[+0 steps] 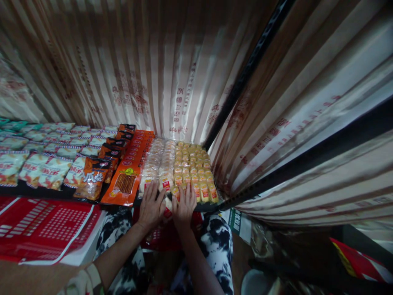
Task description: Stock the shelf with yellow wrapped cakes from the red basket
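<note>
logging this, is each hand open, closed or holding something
Left hand: fingers extended over white, clear-wrapped snack packs; grip can't be told.
Right hand: fingers extended over small yellow plastic-wrapped packets; grip can't be told.

Bare of gloves, the left hand (151, 207) and right hand (184, 205) belong to someone in white trousers (217, 246) with irregular black blotches and a pale khaki-toned sleeve (87, 282), near left, marked with small darker patches.

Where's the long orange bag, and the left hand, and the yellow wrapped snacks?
Long orange bag (129, 169): head view, middle of its front.
Left hand (151, 207): head view, back of the hand.
Yellow wrapped snacks (193, 164): head view, middle of the rows.
</note>
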Action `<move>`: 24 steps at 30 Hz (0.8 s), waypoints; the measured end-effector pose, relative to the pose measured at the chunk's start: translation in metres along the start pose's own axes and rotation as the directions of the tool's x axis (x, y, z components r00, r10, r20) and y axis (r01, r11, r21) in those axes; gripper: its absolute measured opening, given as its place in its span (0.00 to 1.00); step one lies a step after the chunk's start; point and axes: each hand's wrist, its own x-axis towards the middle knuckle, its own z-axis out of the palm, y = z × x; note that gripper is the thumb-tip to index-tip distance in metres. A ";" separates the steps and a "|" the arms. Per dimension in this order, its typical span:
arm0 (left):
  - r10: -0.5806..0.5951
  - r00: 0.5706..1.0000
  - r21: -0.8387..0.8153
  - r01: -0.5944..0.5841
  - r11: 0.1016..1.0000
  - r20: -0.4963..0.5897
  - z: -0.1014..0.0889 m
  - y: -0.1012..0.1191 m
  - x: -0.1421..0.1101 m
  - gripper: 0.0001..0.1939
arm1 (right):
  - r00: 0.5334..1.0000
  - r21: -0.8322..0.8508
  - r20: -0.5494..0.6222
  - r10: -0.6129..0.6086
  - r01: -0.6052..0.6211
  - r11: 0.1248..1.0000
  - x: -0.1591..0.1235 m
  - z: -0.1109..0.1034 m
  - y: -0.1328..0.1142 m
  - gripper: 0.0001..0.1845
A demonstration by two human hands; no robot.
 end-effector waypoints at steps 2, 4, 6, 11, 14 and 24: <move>0.014 1.000 0.005 -0.014 1.000 0.005 0.000 0.002 0.002 0.21 | 1.000 0.007 0.018 -0.014 0.014 1.000 -0.001 0.000 0.003 0.24; 0.020 1.000 0.009 -0.020 1.000 0.004 0.002 0.002 0.003 0.22 | 0.999 0.018 0.038 -0.038 0.037 0.999 -0.001 0.003 0.004 0.24; 0.024 1.000 0.012 -0.024 1.000 0.010 0.004 0.002 0.002 0.23 | 0.998 0.038 0.045 -0.040 0.038 0.999 0.001 0.007 0.002 0.25; 0.017 0.999 0.052 -0.019 0.998 0.026 0.010 -0.002 0.001 0.23 | 0.997 0.163 -0.017 0.074 -0.070 0.984 0.005 0.020 -0.013 0.26; 0.017 1.000 0.068 -0.018 0.998 0.004 0.016 -0.006 0.002 0.23 | 0.993 0.240 -0.042 0.108 -0.095 0.966 0.008 0.026 -0.023 0.26; -0.005 1.000 0.093 0.006 0.996 -0.008 0.030 -0.008 0.007 0.23 | 0.995 0.186 -0.061 0.084 -0.072 0.980 0.006 0.032 -0.018 0.22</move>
